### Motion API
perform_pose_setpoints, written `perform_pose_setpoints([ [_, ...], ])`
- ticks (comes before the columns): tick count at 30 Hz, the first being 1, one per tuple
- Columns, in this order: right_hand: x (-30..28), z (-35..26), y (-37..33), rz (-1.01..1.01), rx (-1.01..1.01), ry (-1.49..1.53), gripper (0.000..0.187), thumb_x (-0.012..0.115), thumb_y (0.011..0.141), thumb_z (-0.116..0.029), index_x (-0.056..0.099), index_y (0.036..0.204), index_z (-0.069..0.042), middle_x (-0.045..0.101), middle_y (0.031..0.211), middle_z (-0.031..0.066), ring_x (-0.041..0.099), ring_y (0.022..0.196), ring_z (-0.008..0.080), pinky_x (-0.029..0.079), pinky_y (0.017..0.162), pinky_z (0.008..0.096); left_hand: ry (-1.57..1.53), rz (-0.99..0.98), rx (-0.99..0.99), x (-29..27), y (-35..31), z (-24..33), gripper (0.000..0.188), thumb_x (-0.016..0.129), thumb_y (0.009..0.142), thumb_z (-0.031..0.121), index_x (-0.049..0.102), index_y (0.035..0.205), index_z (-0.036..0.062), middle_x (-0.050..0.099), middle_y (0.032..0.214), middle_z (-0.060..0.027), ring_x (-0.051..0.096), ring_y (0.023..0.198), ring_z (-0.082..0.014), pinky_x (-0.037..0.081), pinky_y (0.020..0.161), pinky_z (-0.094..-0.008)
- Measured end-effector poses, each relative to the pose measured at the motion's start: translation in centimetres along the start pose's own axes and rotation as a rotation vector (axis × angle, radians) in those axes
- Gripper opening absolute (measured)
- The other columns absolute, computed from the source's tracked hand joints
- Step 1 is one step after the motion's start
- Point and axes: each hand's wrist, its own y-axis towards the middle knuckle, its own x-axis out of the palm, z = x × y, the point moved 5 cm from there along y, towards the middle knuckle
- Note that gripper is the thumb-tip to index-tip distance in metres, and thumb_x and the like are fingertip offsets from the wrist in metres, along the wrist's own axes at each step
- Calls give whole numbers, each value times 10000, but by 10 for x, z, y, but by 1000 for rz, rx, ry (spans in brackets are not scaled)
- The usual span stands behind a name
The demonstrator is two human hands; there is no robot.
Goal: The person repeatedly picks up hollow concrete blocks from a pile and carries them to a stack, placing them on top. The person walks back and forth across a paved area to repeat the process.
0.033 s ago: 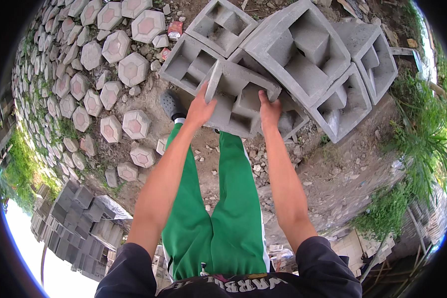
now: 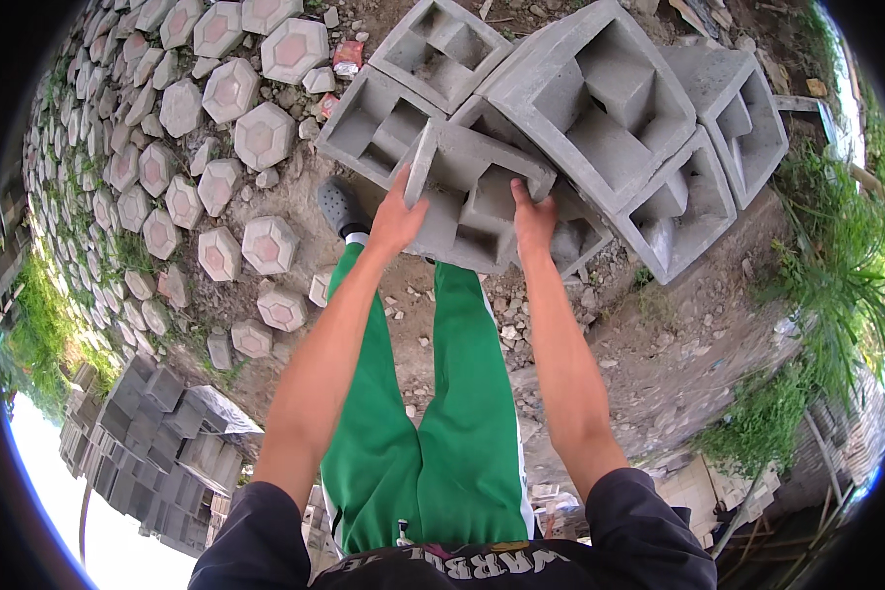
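One grey, square-walled, hollow concrete block (image 2: 487, 202) with inner partitions sits between our two grips, just ahead of our legs, at the near side of a cluster of similar blocks. Our left grip (image 2: 398, 218) is clamped on its left wall; our right grip (image 2: 535, 218) is clamped on its right wall, the thumb over the edge. We cannot tell whether its underside touches anything. Just beyond it, to the right, stands a large, tilted, grey concrete block (image 2: 615, 84). Green trousers (image 2: 472, 383) cover our legs, and a grey perforated clog (image 2: 341, 205) shows on our left foot. Farther left, hexagonal grey pavers (image 2: 265, 138), some with pinkish centres, cover brown soil.
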Motion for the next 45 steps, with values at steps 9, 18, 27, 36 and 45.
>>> perform_pose_setpoints([
  [9,16,-3,8,-134,-36,46,540,691,817,-268,490,1232,13,571,1216,144,534,1112,239,380,951,334,-342,-3,-13,0,-7,-9,776,628,823,357,279,1414,-5,481,1327,-170,488,1184,-246,355,1002,-320],
  [18,11,14,1,-133,375,524,914,390,835,-708,223,1445,-48,249,1487,97,274,1340,241,218,1100,375,-917,-129,-300,-4,37,-32,912,439,840,687,354,1362,-57,494,1276,-158,475,1156,-220,325,1011,-306],
  [27,10,38,35,-299,497,365,785,343,881,-670,330,1411,-90,383,1422,81,339,1309,235,258,1083,394,-766,-14,-413,11,34,-65,696,513,852,601,585,1146,-26,603,1065,-112,557,949,-175,432,846,-310],
  [36,10,32,33,-308,506,350,692,367,907,-608,426,1342,-73,453,1362,83,415,1250,228,316,1041,380,-772,-48,-475,9,16,-59,711,527,835,613,599,1152,-20,622,1055,-122,583,917,-194,452,816,-315],
  [45,19,-4,-99,-381,626,734,686,410,860,-675,576,1143,-72,581,1155,69,541,1027,215,438,899,372,-1124,-143,-657,-4,-117,-75,614,403,932,521,477,1311,43,533,1245,-122,519,1079,-200,405,926,-332],
])
